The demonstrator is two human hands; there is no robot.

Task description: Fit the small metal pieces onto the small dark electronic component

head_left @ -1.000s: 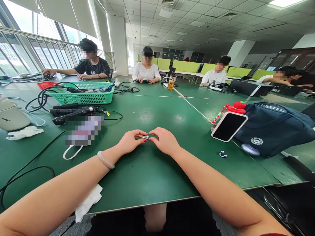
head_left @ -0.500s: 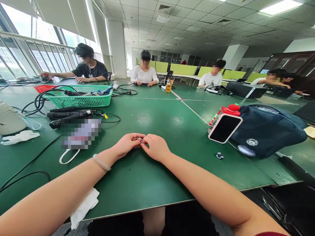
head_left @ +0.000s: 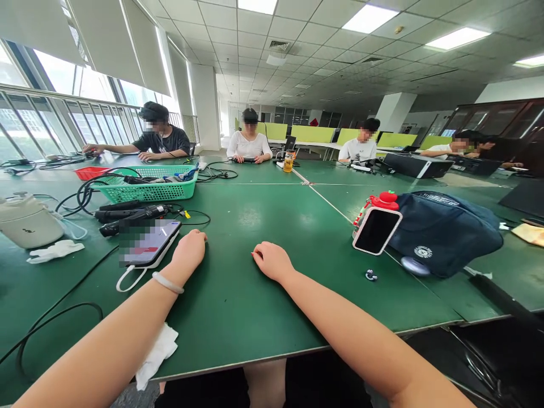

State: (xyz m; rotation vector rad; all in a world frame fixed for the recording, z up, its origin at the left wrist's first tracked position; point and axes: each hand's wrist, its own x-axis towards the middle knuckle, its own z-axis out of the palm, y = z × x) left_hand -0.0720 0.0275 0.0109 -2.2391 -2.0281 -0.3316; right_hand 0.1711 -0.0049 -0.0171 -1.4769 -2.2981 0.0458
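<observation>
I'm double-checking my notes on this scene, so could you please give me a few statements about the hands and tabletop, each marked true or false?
1. The left hand and the right hand are touching. False: the green tabletop shows between the left hand and the right hand.
2. The left hand is nearer than the right hand to the dark-edged phone with a lit screen. True.
3. The pale, smooth bangle circles the right wrist. False: the bangle is on the left wrist.
4. The green, perforated plastic basket is on the person's left side of the table. True.
5. The white-framed phone with a black screen lies flat. False: the white-framed phone stands tilted.
</observation>
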